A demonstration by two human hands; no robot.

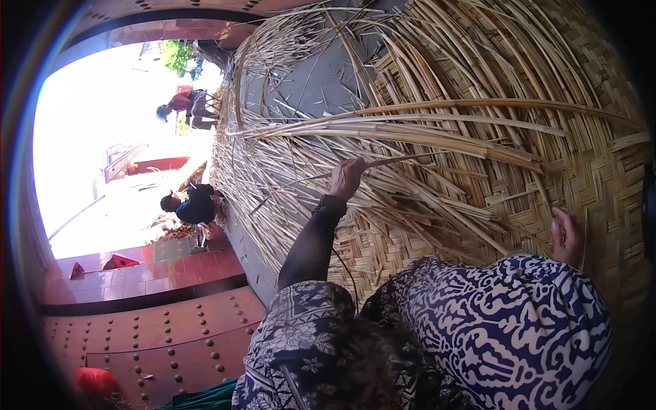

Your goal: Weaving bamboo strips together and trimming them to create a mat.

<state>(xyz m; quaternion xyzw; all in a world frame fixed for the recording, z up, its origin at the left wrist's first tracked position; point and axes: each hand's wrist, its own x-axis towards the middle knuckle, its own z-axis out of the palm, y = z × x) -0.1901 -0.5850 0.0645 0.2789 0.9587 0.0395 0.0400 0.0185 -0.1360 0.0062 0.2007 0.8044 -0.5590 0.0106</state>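
Observation:
My left hand point(347, 178), in a dark sleeve, is closed round a thin bamboo strip point(403, 158) above a wide spread of split strips. Beside the patterned cloth over my knee, my right hand point(566, 236) has curled fingers; what they hold, if anything, I cannot make out. The end of another bamboo strip point(542, 191) comes close to that hand. Several longer, wider bamboo strips point(437, 137) run across the pile beyond both hands. Underneath lies a woven bamboo mat point(605, 198).
More loose strips point(287, 55) lie on the grey floor point(307, 85) at the far side. To the left, a person in dark clothing point(197, 203) sits by the doorway, and another person in a red top point(182, 102) bends outside. A studded reddish panel point(164, 335) stands lower left.

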